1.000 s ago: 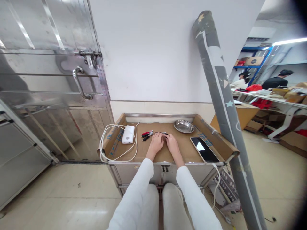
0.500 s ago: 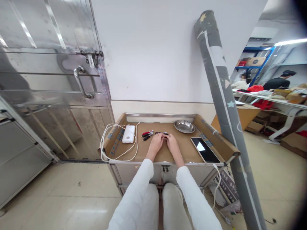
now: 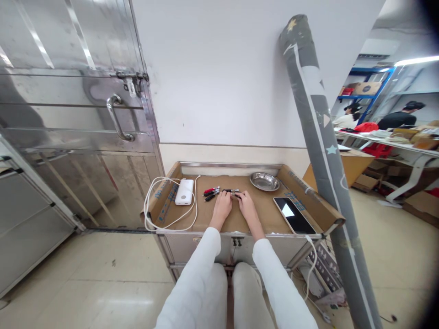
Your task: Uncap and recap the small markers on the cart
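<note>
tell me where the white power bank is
In the head view the white power bank lies at the left of the cardboard, beside the white cable, left of the red-handled tools.

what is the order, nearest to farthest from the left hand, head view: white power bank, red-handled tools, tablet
1. red-handled tools, just left of the left hand
2. white power bank, farther left
3. tablet, right side, beyond the right hand
</note>
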The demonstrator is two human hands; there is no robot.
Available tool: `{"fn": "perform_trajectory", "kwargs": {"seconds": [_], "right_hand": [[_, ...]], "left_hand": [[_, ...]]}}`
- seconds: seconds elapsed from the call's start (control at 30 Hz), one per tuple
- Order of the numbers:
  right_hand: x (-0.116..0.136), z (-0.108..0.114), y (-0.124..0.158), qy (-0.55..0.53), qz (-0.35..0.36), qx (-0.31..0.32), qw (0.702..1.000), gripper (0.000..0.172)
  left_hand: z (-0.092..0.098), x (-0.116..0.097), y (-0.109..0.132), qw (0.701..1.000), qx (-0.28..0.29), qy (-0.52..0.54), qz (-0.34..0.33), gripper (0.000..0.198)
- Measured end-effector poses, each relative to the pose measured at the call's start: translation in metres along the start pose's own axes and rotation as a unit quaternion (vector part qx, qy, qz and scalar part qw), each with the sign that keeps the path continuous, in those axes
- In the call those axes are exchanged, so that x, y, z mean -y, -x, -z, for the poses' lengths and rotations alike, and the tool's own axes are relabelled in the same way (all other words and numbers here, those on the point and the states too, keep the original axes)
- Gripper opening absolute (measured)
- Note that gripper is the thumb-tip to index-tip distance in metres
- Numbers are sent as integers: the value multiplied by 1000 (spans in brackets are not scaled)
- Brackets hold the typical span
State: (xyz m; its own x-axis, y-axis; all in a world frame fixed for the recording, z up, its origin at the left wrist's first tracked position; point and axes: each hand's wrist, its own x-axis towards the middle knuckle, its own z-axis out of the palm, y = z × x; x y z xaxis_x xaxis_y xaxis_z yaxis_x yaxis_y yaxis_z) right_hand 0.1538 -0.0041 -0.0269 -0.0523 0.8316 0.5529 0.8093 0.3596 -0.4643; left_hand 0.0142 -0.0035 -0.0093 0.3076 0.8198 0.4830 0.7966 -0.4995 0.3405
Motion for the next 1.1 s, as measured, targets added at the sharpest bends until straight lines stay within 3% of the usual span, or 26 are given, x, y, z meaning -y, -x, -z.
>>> {"fn": "perform_trajectory", "kwargs": {"seconds": [0.2,0.43,0.77,1.1], "right_hand": [[4,0,2,-12,-6,-36,999,28],[9,6,3,44,-23,-50,998,27],[8,7,7,71,-26,-51,996,25],[7,6,6,69,-16,-14,997,25]], "left_hand": [[-1,-1,1,999,-13,-31,10,17],[4,-5,3,999,-23,-30,15,19],[7,-6,4,999,-22,-37,16,19],[2,-4,3,999,-16,-47,20,20]]}}
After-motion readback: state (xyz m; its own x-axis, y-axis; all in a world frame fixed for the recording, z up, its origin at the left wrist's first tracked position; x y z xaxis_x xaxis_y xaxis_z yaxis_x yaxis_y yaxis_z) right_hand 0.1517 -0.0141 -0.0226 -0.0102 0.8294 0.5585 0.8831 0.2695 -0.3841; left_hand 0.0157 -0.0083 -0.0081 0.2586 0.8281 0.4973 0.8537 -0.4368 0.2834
